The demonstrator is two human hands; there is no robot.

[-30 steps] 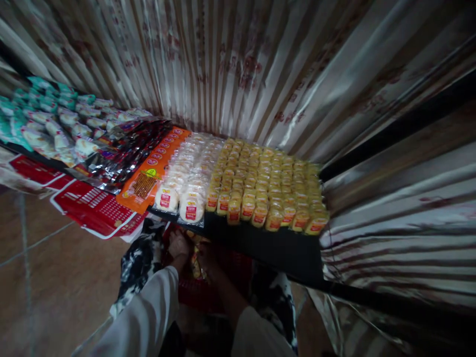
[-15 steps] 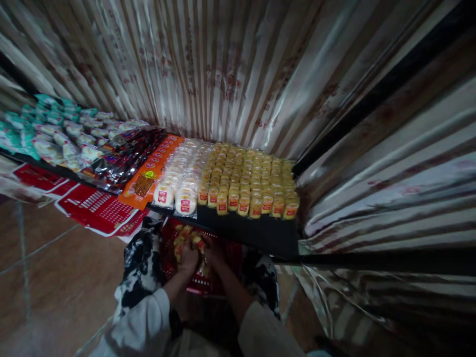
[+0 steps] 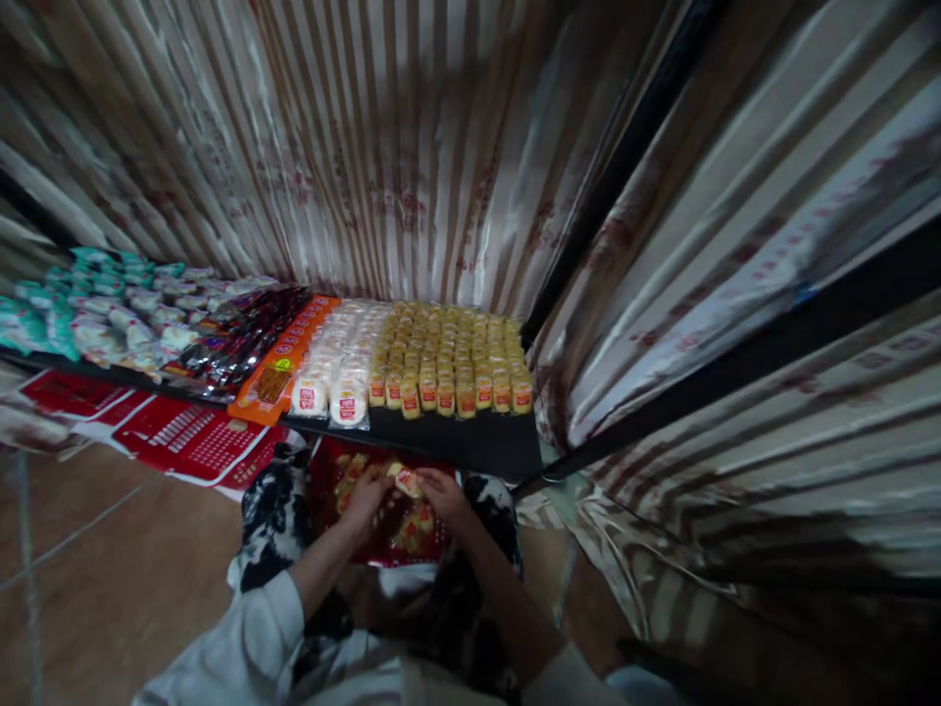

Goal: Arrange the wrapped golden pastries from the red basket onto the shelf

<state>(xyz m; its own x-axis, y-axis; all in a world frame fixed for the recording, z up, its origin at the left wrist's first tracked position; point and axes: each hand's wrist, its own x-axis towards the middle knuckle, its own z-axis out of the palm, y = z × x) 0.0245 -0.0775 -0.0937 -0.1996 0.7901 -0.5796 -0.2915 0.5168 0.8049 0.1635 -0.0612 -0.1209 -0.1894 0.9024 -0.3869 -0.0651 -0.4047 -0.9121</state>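
Note:
Between my two hands is a small yellow packaged cake with a red and white label. The fingers of my left hand close on its left end, and those of my right hand pinch its right end. Below them a red plastic basket sits between my knees, with more yellow packaged cakes inside, partly hidden by my hands. On the black shelf just beyond, rows of the same yellow packets stand tightly side by side.
Left of the yellow rows lie white round packaged cakes, an orange snack pack, dark shiny packets and green packets. More red baskets lie under the shelf. A striped curtain hangs behind, with a black post at right.
Both hands have risen out of the basket's contents, and one yellow cake is now held between them. The view has shifted to the right.

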